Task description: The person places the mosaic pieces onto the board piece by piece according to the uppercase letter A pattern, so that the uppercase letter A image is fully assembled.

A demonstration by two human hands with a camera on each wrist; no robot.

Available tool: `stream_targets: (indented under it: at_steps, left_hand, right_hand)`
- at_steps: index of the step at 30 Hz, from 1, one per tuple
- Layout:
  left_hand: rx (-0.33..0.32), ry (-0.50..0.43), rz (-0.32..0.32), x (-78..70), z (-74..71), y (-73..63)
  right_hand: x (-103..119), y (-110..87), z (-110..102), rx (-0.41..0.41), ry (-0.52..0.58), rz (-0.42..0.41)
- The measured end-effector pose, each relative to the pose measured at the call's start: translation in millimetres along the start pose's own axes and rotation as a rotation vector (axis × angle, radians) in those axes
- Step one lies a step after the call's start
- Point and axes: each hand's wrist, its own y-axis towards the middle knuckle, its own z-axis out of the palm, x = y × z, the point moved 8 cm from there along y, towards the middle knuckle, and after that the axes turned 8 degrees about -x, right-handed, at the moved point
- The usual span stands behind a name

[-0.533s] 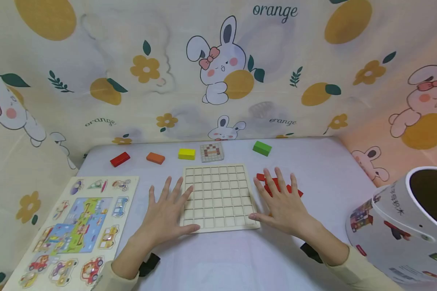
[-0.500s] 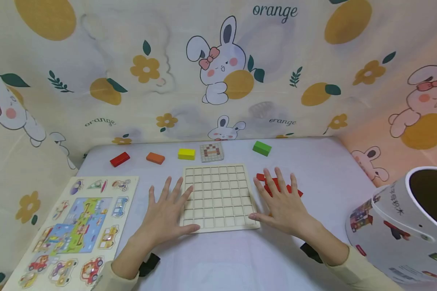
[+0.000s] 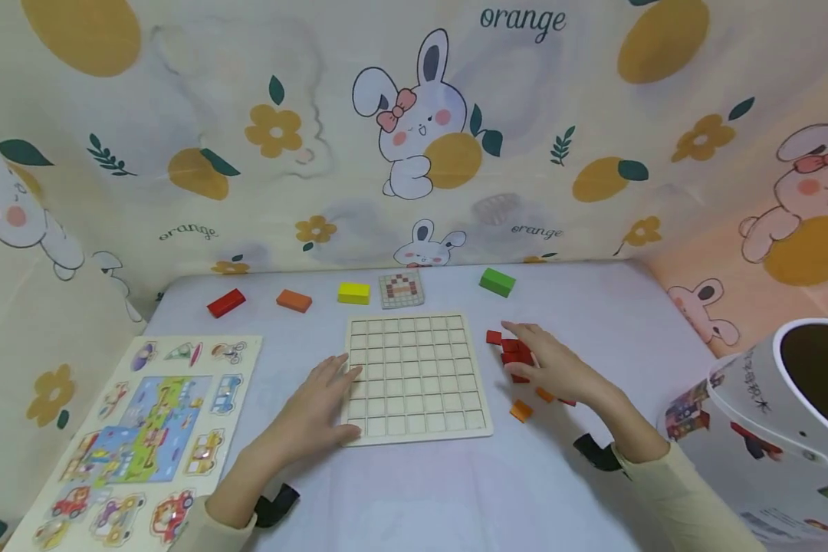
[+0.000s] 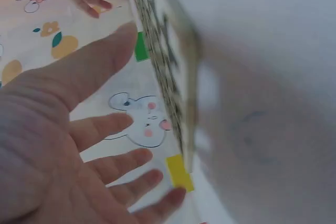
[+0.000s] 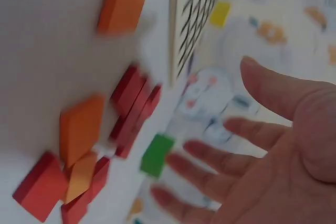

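Observation:
A pale wooden grid board (image 3: 414,376) lies in the middle of the table. My left hand (image 3: 313,406) is at the board's left edge, fingers spread and relaxed; the left wrist view shows its palm with nothing held. To the board's right lies a loose group of small red tiles (image 3: 516,354) and orange tiles (image 3: 521,411). My right hand (image 3: 559,364) hovers over this group and hides part of it. In the right wrist view its fingers (image 5: 210,156) are loosely extended and hold nothing, with red and orange tiles beside them.
A red block (image 3: 226,303), an orange block (image 3: 294,300), a yellow block (image 3: 354,293), a small pattern card (image 3: 402,290) and a green block (image 3: 497,282) line the back. A picture puzzle board (image 3: 241,383) lies left. A white bucket (image 3: 745,429) stands right.
My right hand has turned and shifted slightly right, its spread fingers drawing together and uncovering more red and orange tiles. My left hand has tilted and moved slightly left on the board's edge.

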Motion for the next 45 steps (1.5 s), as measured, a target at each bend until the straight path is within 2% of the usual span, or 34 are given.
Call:
stream_targets:
  at_steps: [4,9,13,18,24,28,37,40,45]
  left_hand:
    - [0.024,-0.113,-0.053,10.0,8.4,-1.7]
    - [0.047,-0.191,-0.098,18.9,14.4,-3.3]
    - [0.064,-0.229,-0.081,20.8,15.4,-2.8]
    - [0.052,-0.259,-0.059,24.5,14.6,-0.1]
    - [0.012,-0.320,-0.067,32.3,14.1,1.4]
    - [0.011,-0.346,-0.070,35.9,13.9,0.6]
    - [0.014,-0.361,-0.076,38.2,14.2,0.1]
    - [0.015,-0.360,-0.078,38.4,14.5,0.1]
    - [0.009,-0.355,-0.071,39.0,13.6,0.2]
  right_hand:
    - [-24,25.0,1,0.034,0.229,0.062]
    - [-39,54.8,6,0.045,0.339,0.096]
    - [-42,71.0,15,0.075,0.308,0.115]
    - [-40,83.5,27,0.123,0.211,0.091]
    - [-36,86.5,33,0.130,0.165,0.087]
    - [-37,86.9,34,0.128,0.159,0.086]
    - [-46,88.7,33,0.160,0.129,0.154]
    - [-44,90.1,34,0.168,0.152,0.132]
    - [-29,101.9,27,0.130,0.212,0.004]
